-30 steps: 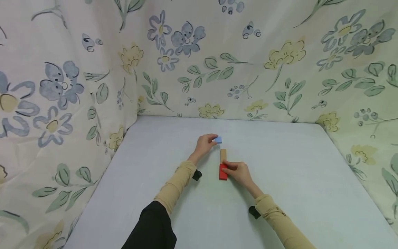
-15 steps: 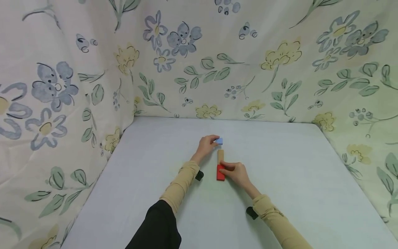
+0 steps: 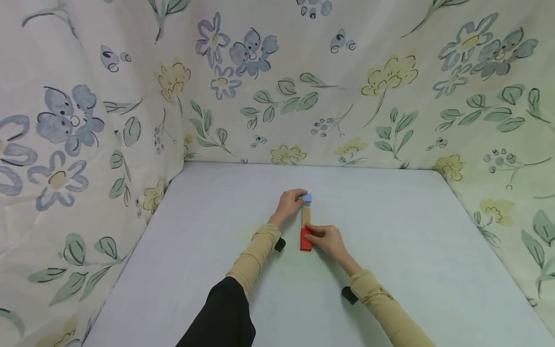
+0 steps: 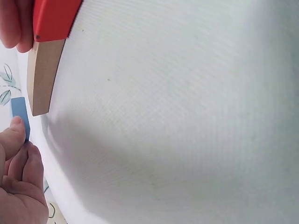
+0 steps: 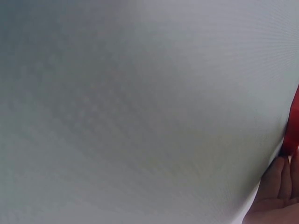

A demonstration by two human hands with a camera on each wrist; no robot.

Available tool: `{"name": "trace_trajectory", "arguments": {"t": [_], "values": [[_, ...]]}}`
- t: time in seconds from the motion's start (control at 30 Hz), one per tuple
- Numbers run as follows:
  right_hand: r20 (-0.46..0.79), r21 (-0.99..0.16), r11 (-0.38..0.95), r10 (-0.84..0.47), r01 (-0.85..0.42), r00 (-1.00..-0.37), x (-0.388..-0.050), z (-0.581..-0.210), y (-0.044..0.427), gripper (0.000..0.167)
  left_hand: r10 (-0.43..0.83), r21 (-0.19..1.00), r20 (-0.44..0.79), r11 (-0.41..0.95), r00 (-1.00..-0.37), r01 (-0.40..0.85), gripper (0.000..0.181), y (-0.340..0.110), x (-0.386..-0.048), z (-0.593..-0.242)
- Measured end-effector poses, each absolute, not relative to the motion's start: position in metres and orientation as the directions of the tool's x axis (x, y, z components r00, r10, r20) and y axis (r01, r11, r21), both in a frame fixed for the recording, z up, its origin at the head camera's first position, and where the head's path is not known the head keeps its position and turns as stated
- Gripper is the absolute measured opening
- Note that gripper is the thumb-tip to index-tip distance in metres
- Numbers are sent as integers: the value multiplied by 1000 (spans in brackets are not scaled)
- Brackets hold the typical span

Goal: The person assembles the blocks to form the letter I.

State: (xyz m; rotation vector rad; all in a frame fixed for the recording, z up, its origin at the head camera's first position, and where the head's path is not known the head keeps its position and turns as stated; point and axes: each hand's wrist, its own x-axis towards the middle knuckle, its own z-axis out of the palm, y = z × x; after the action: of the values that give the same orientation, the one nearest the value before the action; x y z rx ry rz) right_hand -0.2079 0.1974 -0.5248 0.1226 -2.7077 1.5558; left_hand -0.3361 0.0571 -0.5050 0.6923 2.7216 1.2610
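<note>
My left hand (image 3: pixel 289 204) pinches a small blue block (image 3: pixel 307 198) between thumb and fingers. That block is just beyond the far end of a bare wooden block (image 3: pixel 306 217), roughly in line with it; in the left wrist view a gap separates the blue block (image 4: pixel 19 109) from the wooden block (image 4: pixel 46 77). A red block (image 3: pixel 305 240) meets the wooden block's near end. My right hand (image 3: pixel 330 239) grips the red block from the right, near that joint. In the right wrist view only an edge of the red block (image 5: pixel 292 128) shows, by the fingers.
The blocks lie on a white-covered table (image 3: pixel 416 250). Behind it and along both sides hangs a flowered curtain (image 3: pixel 277 115). Black wrist cameras sit under the left (image 3: pixel 280 244) and right (image 3: pixel 349 295) wrists, near the tabletop.
My left hand has brought the blue block rightward and closer to the wooden block's far end, more in line with it. My right hand keeps its grip on the red block. The head view has shifted slightly.
</note>
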Motion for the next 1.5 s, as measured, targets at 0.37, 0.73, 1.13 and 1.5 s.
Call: {"name": "trace_trajectory", "arguments": {"t": [0.37, 0.73, 1.13, 1.5], "values": [[46, -865, 497, -67, -73, -997, -208, -522, 196, 40, 409, 711, 144, 591, -901, 382, 31, 56, -334, -508], [43, -863, 500, -65, -70, -997, -207, -525, 197, 39, 395, 694, 137, 616, -908, 373, 31, 58, -334, -516], [39, -864, 501, -53, -61, -998, -207, -524, 196, 39, 359, 711, 160, 604, -920, 360, 31, 61, -332, -515], [31, -860, 507, -47, -51, -998, -207, -521, 195, 39, 341, 721, 147, 605, -928, 337, 32, 60, -328, -511]]}}
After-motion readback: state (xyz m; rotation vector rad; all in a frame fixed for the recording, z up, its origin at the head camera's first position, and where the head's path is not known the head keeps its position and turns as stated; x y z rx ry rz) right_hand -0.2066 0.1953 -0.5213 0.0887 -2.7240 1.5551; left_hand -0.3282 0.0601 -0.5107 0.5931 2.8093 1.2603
